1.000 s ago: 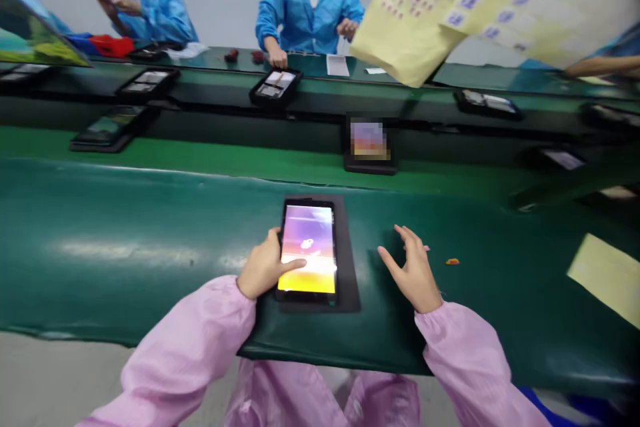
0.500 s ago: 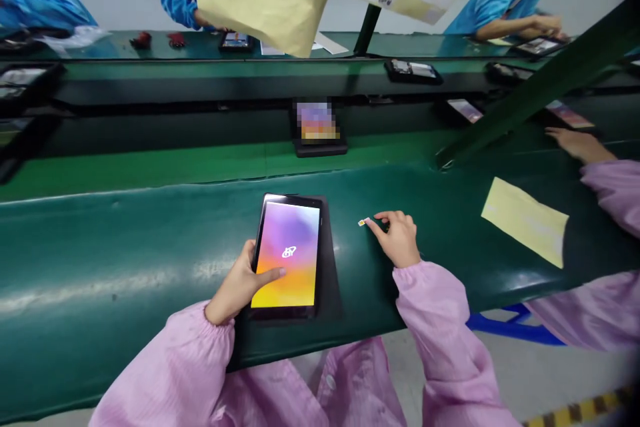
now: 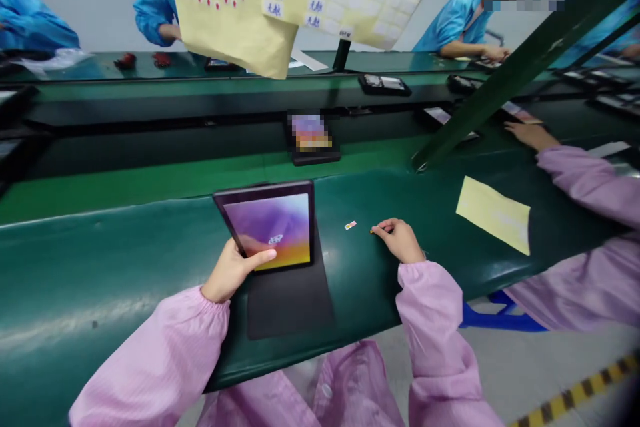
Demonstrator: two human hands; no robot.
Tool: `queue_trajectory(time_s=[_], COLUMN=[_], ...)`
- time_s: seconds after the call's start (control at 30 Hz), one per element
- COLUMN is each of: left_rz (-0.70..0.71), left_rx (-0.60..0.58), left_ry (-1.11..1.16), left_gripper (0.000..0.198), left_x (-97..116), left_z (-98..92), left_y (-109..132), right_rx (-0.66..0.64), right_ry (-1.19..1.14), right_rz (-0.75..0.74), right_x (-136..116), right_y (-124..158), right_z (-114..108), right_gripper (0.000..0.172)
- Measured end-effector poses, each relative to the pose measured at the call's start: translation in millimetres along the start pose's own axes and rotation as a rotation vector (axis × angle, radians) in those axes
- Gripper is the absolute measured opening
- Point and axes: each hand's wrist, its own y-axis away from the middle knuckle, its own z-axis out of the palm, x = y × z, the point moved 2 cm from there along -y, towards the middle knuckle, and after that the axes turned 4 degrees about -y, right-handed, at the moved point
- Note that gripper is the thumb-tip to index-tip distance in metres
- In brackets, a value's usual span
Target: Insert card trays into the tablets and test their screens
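Note:
My left hand grips the lower left edge of a tablet, thumb on its lit purple and orange screen. The tablet is tilted up, its top edge raised above a dark mat on the green table. To the right, my right hand pinches a tiny orange piece between thumb and fingertips, just over the table. A small white and pink card lies on the table between the tablet and my right hand.
A yellow paper lies on the right, near a neighbour's hand. Ahead, another tablet rests on a black tray. A green slanted post rises at the right; yellow sheets hang above. People in blue sit opposite.
My left hand has tipped the tablet up off the mat. The small card, earlier at my right fingertips, now lies apart from them, and a tiny orange piece shows in the pinch.

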Motion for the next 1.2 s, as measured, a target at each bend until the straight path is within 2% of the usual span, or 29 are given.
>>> queue_trajectory(time_s=[0.13,0.23,0.3,0.4,0.47,0.53,0.6,0.67,0.77,0.83,0.9,1.0,1.2], left_rz=[0.024,0.046,0.112,0.294,0.376,0.389,0.387,0.464,0.696,0.865,1.002,1.117,1.186], left_rx=[-0.117,-0.184,-0.183,-0.101,-0.109,-0.169,-0.226,-0.268,-0.295,-0.19,-0.008,0.193,0.313], left_ry=[0.018,0.015,-0.055,-0.092,-0.018,0.017,-0.058,-0.195,-0.345,-0.355,-0.3,-0.18,-0.045], left_gripper=[0.039,0.04,0.03,0.02,0.027,0.042,0.048,0.038,0.016,0.013,0.009,0.007,0.006], left_x=[2.3,6.7,13.4,35.1,56.9,81.7,105.6,124.9,137.7,136.0,129.0,116.0,107.4], left_z=[6.1,3.9,-1.3,-13.4,-21.2,-26.1,-27.2,-24.5,-16.5,-12.4,-9.6,-5.0,0.2], left_y=[2.5,5.6,9.9,23.0,35.2,46.9,56.0,61.8,65.5,65.1,63.6,61.2,59.3], right_rx=[-0.07,-0.089,-0.066,0.02,0.057,0.069,0.061,0.048,0.032,0.036,0.027,-0.023,-0.131], right_ry=[-0.221,-0.393,-0.541,-0.69,-0.69,-0.668,-0.618,-0.548,-0.453,-0.395,-0.324,-0.238,-0.107], right_rz=[-0.063,-0.148,-0.219,-0.351,-0.464,-0.594,-0.723,-0.821,-0.903,-0.932,-0.958,-1.013,-1.121], right_x=[-16.9,-45.2,-72.9,-120.6,-150.3,-175.1,-194.3,-208.4,-222.3,-228.6,-234.2,-243.4,-259.3], right_y=[3.8,12.6,23.7,50.4,72.3,93.5,110.9,123.3,134.4,138.5,140.7,141.8,143.2], right_z=[-15.2,-33.3,-44.5,-55.5,-58.2,-59.1,-59.9,-60.7,-59.2,-55.7,-50.5,-42.8,-38.8], right_gripper=[0.044,0.043,0.036,0.023,0.017,0.012,0.011,0.012,0.012,0.009,0.006,0.004,0.004])
